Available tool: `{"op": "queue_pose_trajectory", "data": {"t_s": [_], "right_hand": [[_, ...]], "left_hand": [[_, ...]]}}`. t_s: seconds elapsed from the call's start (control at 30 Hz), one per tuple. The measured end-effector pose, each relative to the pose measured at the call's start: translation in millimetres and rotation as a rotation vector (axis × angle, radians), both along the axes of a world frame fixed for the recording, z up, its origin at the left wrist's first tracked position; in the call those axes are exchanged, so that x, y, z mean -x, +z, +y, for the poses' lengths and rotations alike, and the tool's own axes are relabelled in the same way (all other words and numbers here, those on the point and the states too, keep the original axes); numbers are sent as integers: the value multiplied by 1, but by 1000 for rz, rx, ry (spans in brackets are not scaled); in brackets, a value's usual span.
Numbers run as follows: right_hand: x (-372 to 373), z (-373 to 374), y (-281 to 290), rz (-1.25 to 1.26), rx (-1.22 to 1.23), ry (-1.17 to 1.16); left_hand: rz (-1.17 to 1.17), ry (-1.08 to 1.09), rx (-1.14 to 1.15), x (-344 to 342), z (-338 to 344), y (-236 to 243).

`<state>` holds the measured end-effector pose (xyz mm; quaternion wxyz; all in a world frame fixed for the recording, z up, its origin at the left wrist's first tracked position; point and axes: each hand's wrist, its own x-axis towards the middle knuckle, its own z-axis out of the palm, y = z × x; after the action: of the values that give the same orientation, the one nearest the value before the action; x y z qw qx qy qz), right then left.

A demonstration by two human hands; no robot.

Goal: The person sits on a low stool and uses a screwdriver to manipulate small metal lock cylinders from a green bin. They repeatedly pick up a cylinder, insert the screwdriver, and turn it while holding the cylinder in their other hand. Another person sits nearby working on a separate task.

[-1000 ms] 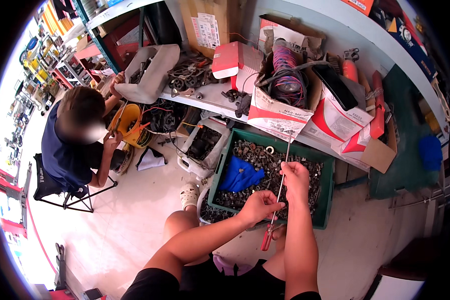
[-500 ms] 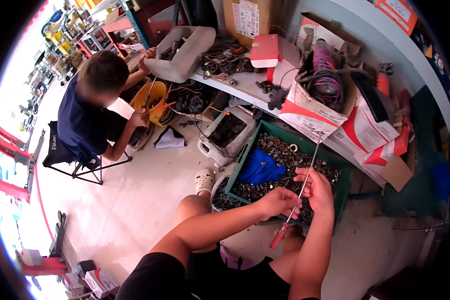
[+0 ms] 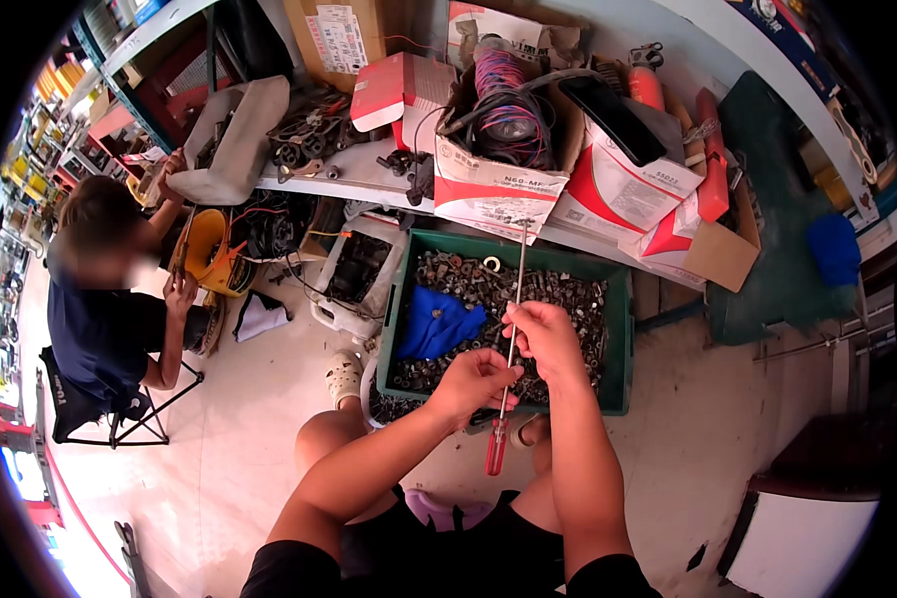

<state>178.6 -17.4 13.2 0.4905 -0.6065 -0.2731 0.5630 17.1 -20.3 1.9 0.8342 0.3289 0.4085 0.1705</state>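
Note:
A long screwdriver (image 3: 495,450) with a red see-through handle stands slanted in front of me, handle toward me and thin metal shaft pointing away. My left hand (image 3: 471,386) pinches its shaft just above the handle. Farther up the shaft, the fingers of my right hand (image 3: 545,341) are closed round it. Both hands hover over a green crate (image 3: 620,349) filled with nuts, bolts and other small metal parts (image 3: 568,289). A blue cloth or glove (image 3: 439,324) lies on those parts at the crate's left. The shaft's tip overlaps the white box behind, so its exact end is unclear.
Beyond the crate, a shelf (image 3: 369,189) bears red-and-white cartons (image 3: 608,189), a wire coil (image 3: 508,100) and loose parts. Left of the crate stands a cut-open canister (image 3: 354,289). Another person (image 3: 100,289) sits at the left beside a yellow bucket (image 3: 209,254).
My view has swung to the right, so the crate and shelf sit farther left. Both hands keep their hold on the screwdriver, which now stands more upright in the picture.

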Motion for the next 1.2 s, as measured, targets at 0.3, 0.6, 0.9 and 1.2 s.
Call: {"op": "queue_pose_trajectory", "data": {"t_s": [0.3, 0.6, 0.9, 1.2], "right_hand": [[14, 2, -2, -176, -29, -109], [-5, -1, 13, 210, -5, 101], [0, 2, 6, -5, -3, 25], [8, 6, 0, -225, 49, -61]], "left_hand": [[1, 5, -42, 1, -3, -4], [-64, -111, -165, 10, -2, -13], [-20, -57, -26, 7, -4, -1], [-27, 37, 9, 3, -11, -7]]}}
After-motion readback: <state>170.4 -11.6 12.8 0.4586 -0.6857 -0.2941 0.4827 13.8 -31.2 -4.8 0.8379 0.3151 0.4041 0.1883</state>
